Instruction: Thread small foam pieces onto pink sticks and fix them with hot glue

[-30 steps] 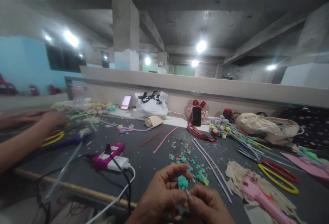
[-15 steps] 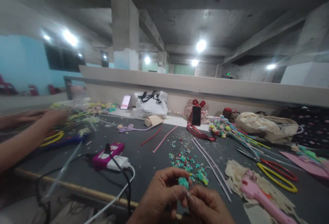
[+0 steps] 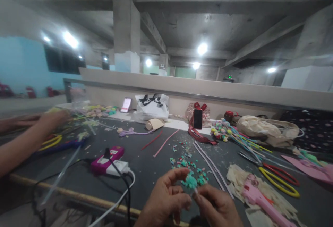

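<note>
Against the partition at the back, a white plastic bag [image 3: 153, 108] with black lettering sits slumped, its contents hidden; farther right are a patterned pouch [image 3: 206, 116] behind an upright phone [image 3: 197, 119], a small dark jar [image 3: 228, 116] under a red lid, and a rumpled cream cloth bag [image 3: 267, 129], and what any of these hold cannot be told. The dark table [image 3: 149, 175] itself carries loose turquoise scraps [image 3: 186, 161] just beyond the hands. Compared with half a second ago, when the left fingers curled close about the turquoise cluster [image 3: 191, 182], the left hand [image 3: 168, 195] has loosened: thumb and forefinger now stand apart, and the cluster shows more fully, slightly farther right. Whether the left forefinger grazes it cannot be told. The right hand [image 3: 218, 203] pinches the short pale stem [image 3: 195, 191] between thumb and finger, carrying the cluster above the near edge of the table, between the two hands. The bushy head points up and away from the person, leaning a little left; the long axis runs along the stem, down and slightly right into the right fingertips. At far left, another person's hand [image 3: 56, 118] is blurred.
</note>
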A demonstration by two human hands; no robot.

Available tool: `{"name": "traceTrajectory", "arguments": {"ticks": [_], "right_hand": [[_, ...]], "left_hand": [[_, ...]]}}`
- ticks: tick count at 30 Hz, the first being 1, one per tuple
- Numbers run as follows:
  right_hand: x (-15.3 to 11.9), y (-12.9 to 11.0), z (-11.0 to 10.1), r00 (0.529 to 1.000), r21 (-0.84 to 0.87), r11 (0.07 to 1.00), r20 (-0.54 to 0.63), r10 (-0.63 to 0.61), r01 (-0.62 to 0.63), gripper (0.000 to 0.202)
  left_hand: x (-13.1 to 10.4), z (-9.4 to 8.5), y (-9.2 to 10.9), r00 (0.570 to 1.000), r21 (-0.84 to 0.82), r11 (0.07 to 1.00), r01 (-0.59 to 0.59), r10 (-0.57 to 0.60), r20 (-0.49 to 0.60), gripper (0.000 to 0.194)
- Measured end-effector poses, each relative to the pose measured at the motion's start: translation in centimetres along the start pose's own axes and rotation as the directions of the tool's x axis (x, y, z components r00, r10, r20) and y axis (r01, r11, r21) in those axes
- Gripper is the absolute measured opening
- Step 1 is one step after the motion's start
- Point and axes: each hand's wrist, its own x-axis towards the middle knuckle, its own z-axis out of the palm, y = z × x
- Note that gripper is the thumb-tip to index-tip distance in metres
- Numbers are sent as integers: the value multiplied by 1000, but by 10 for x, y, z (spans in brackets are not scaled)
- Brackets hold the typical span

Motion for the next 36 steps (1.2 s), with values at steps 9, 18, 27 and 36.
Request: {"name": "traceTrajectory", "arguments": {"ticks": [9, 18, 27, 36], "right_hand": [[2, 5, -5, 924, -426, 820, 143, -356, 382, 19], [3, 5, -6, 920, -462, 795, 195, -340, 392, 18], [0, -3, -16, 931, -479, 819, -10, -364, 315, 18], [5, 14, -5, 813, -543, 728, -132, -567, 419, 16]], "left_hand": [[3, 1, -5, 998, 16, 999, -50, 49, 44, 36], [4, 2, -6, 992, 69, 991, -115, 111, 58, 17], [3, 6, -10, 999, 5, 1000, -26, 26, -45, 44], [15, 29, -53, 1000, -454, 891, -6, -4, -21, 38]]}}
